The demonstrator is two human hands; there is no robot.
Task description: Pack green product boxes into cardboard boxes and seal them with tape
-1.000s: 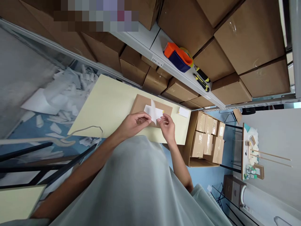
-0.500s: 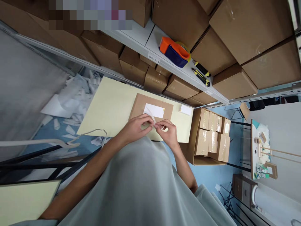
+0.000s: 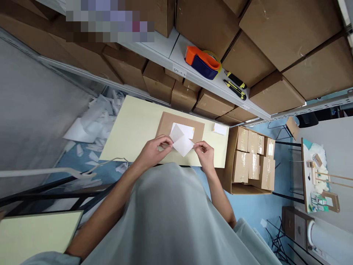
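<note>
"From the head view, what were the hands doing?"

"The left hand (image 3: 158,149) had one edge of a bent white slip (image 3: 183,146) nipped between thumb and fingertips, and the right hand (image 3: 204,152) pinched its opposite corner."

"And where was the slip?"

"Up between the two hands, over the near side of a flat cardboard box (image 3: 165,125), hiding part of the white label (image 3: 187,130) on top. That box lay on a pale yellow table (image 3: 135,125)."

"Anything near the right hand?"

"A small white stack (image 3: 220,129) lay beyond it on the table, and an open carton (image 3: 229,176) packed with smaller boxes (image 3: 241,167) stood just past the table's end."
</note>
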